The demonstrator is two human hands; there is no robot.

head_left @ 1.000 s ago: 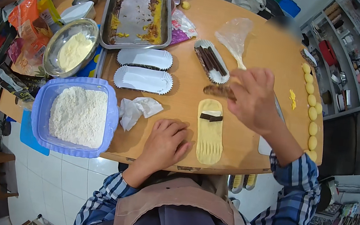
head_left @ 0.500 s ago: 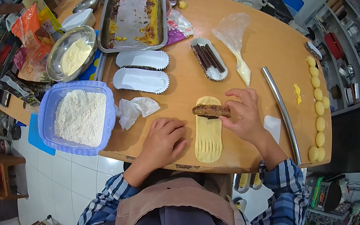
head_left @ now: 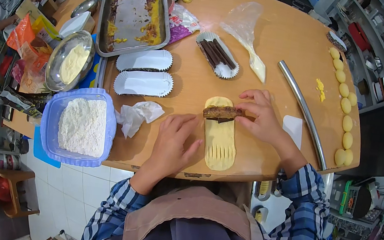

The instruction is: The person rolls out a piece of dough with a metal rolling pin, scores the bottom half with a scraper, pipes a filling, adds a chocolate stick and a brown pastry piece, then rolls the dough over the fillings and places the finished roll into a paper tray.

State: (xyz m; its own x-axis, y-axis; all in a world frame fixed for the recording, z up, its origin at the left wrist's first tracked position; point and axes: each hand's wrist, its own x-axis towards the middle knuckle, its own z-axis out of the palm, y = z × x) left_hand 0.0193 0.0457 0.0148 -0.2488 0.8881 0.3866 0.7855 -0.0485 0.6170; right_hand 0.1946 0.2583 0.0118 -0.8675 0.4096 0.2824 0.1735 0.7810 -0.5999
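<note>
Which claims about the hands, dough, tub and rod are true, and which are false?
1. The right hand is at the right end of the brown filling piece on the dough strip. True.
2. The brown filling piece lies at the dough strip's near end. False: it lies toward the far end.
3. The metal rod lies right of the dough strip. True.
4. A hand grips the metal rod. False: neither does; the left hand is left of the dough strip.
5. The lavender tub holds white powder. True.

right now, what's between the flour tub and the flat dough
In the head view, crumpled paper lies nearer the flour tub; past it, the left hand sits just beside the flat dough.
</note>
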